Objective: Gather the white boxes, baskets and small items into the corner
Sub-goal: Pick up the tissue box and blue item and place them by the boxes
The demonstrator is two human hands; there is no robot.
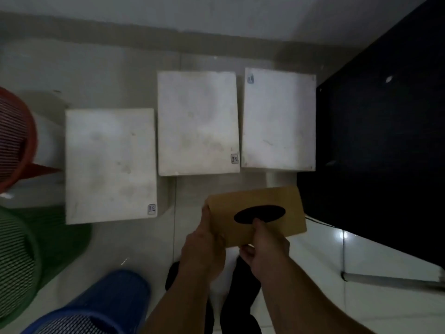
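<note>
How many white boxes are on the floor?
3. The left white box lies lowest in view, the middle white box beside it, the right white box next to the black surface. More may be unseen.

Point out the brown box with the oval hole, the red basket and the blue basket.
brown box (291, 210): head view, top face, right of the oval hole.
red basket (14, 136): head view, ribbed inner wall.
blue basket (108, 297): head view, outer side wall.
</note>
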